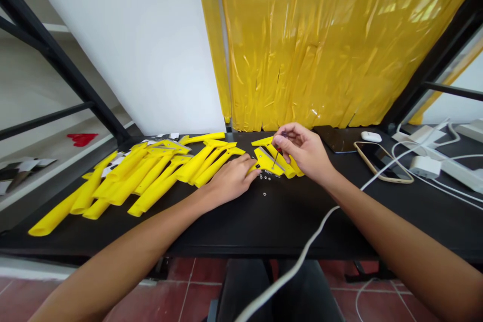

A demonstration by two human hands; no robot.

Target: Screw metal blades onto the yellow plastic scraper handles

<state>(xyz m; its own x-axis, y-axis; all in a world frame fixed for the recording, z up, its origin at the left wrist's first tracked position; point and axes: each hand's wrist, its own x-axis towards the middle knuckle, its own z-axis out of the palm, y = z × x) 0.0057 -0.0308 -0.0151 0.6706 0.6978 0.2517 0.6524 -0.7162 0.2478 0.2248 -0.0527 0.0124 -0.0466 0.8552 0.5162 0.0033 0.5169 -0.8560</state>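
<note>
My left hand (236,176) is closed around the handle of a yellow scraper (267,160), pressing it to the black table. The scraper's wide head, with a metal strip on it, points right. In the pinched fingers of my right hand (302,151) is a thin screwdriver (277,157), tilted, its tip at the scraper's head. Small metal nuts (264,177) lie scattered just below the head, and one lone nut (264,194) sits nearer to me. More yellow scrapers (292,165) lie behind, partly hidden by my right hand.
A pile of yellow scrapers (139,173) covers the table's left side. On the right are a phone (385,161), a dark tablet-like slab (335,139), a white earbud case (371,137) and a charger (425,166). A white cable (320,229) crosses in front of my right forearm.
</note>
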